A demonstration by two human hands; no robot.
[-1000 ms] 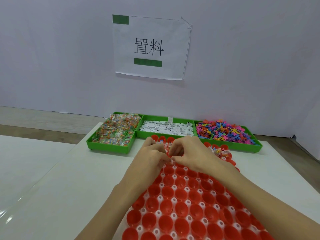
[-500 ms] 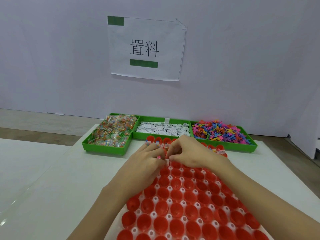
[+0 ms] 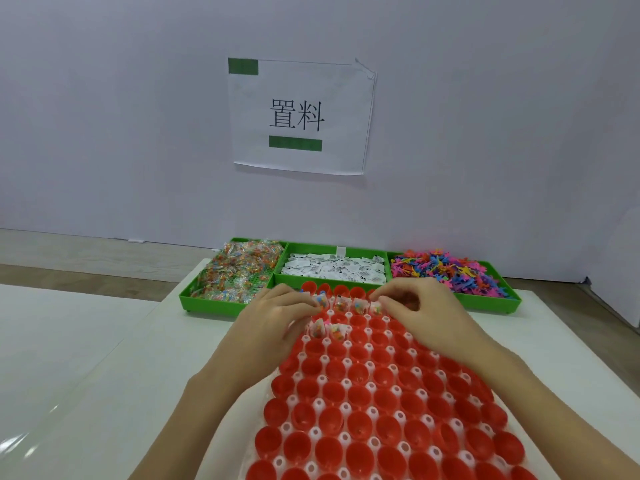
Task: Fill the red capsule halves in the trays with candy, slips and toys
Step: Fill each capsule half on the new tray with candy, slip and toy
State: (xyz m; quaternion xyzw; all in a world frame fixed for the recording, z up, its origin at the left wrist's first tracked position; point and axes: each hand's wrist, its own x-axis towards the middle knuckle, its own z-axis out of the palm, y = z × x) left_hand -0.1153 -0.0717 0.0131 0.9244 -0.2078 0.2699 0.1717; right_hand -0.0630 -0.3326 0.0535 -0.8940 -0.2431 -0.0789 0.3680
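Note:
A white holder tray [image 3: 346,407] of red capsule halves [image 3: 356,372] fills the table's near middle. Several small clear candy packets [image 3: 341,303] stand in the far rows, and two more [image 3: 327,330] one row nearer. My left hand [image 3: 277,327] rests on the tray's far left, fingertips pinching a candy packet [image 3: 319,301]. My right hand [image 3: 419,310] lies at the far right, fingers curled, its fingertips on a packet [image 3: 376,308]. Behind the tray stand three green bins: candy [image 3: 235,275], white slips [image 3: 334,268] and coloured toys [image 3: 450,271].
The white table [image 3: 121,393] stretches left of the tray, with a seam to another white surface at the far left. A wall with a paper sign [image 3: 298,116] stands right behind the bins. The table's right edge drops off past the toy bin.
My hands were together over the far rows; now they have moved apart, uncovering candy packets set in the capsule halves. The view has shifted slightly.

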